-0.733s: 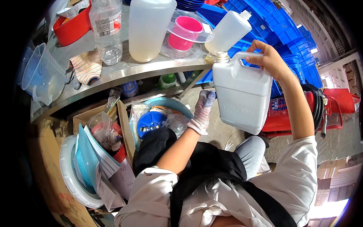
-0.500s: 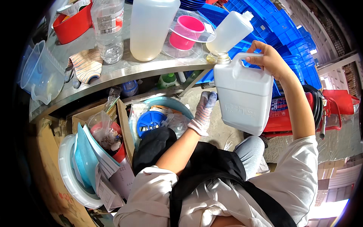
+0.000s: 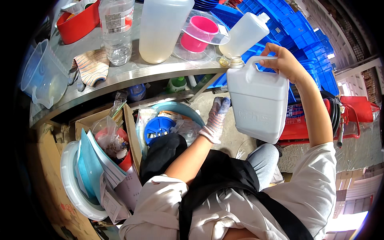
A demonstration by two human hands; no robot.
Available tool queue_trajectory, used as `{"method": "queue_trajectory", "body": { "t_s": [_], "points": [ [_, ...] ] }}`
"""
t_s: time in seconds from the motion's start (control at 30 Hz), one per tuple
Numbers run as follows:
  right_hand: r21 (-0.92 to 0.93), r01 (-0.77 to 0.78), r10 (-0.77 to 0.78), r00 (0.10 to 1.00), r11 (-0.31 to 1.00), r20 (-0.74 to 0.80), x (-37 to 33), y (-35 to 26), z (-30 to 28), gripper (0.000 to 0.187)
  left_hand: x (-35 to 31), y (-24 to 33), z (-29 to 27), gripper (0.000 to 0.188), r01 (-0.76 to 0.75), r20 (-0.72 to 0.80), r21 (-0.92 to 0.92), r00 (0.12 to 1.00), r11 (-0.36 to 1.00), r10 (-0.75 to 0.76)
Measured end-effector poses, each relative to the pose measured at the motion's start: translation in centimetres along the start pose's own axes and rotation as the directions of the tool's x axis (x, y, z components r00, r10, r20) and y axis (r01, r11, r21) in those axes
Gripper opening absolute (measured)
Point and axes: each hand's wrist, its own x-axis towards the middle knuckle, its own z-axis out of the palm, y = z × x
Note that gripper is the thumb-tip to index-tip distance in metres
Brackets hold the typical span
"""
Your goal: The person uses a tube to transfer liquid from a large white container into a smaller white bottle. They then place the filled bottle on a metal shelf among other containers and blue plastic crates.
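A white plastic jug (image 3: 258, 106) hangs upright at the right end of the bench, with my bare right hand (image 3: 282, 62) closed around its handle. Its threaded neck (image 3: 237, 62) shows no cap. To the left of the jug and lower, my left hand (image 3: 215, 120) wears a striped knitted glove with dark fingertips. The gloved fingers point upward, stretched out and holding nothing visible; whether they touch the jug's side I cannot tell. Behind the neck, a translucent bottle (image 3: 245, 34) leans at the bench's corner. A tall cloudy container (image 3: 163, 32) stands farther left.
On the metal bench (image 3: 136, 69) are a pink-cored clear spool (image 3: 194, 44), a clear water bottle (image 3: 117, 36), another glove (image 3: 92, 66), a measuring jug (image 3: 44, 80) and a red holder (image 3: 78, 24). Below sit a cardboard box (image 3: 133, 132) and a blue-grey tub (image 3: 180, 107). Blue crates (image 3: 296, 28) are stacked behind.
The view has shifted very slightly. Both hands and the jug keep practically the same position.
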Motion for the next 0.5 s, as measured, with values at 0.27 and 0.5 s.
{"method": "queue_trajectory", "body": {
  "t_s": [0.27, 0.5],
  "points": [
    [-0.056, -0.023, 0.024, 0.999, 0.998, 0.024, 0.1, -1.0, -0.2, 0.025, -0.1, 0.0, -0.3, 0.033, -0.004, -0.012, 0.091, 1.0, 0.996, 0.005],
    [-0.093, -0.038, 0.041, 0.999, 0.995, 0.026, 0.2, -1.4, -0.3, 0.024, 0.2, -0.6, -0.2, 0.034, -0.023, -0.004, 0.053, 1.0, 0.998, 0.023]
  ]
}}
